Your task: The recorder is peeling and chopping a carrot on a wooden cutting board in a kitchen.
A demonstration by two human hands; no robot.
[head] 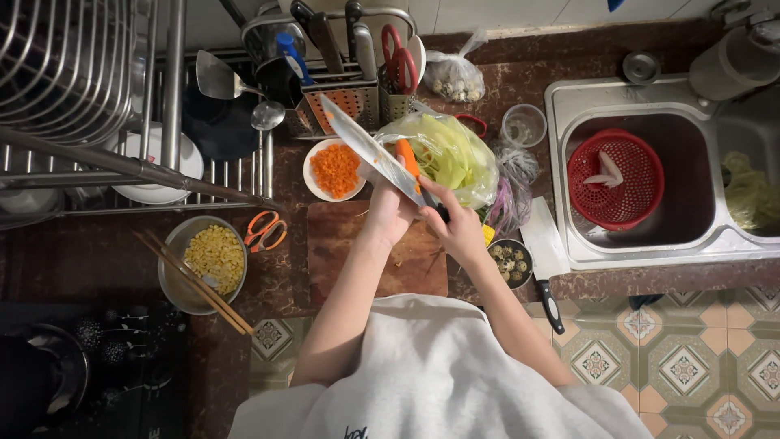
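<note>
Person stands at a dark red-brown stone bench (97,252), both hands up over a worn wooden cutting board (341,244). Right hand (461,232) has its grip clamped round the dark handle of a big broad-bladed steel cleaver (370,150), blade angled up and to the left, tip over a small white dish of diced orange carrot (334,170). Left hand (388,213) sits against the flat of the blade, fingers pressed together on it; an orange carrot piece (407,158) lies right along the blade near those fingers, cannot tell if it is pinched or just stuck on. Behind the blade, a clear plastic bag of pale green leaves (455,150). Left of the board: orange-handled scissors (265,230), then a metal bowl of yellow corn kernels (213,258) with wooden chopsticks (195,280) laid across its rim. Right of the board: a small dark bowl of speckled quail eggs (510,263) and a second black-handled white-bladed knife (543,260) flat on the bench. Steel sink (569,171) at right holds a red plastic colander (615,179).
</note>
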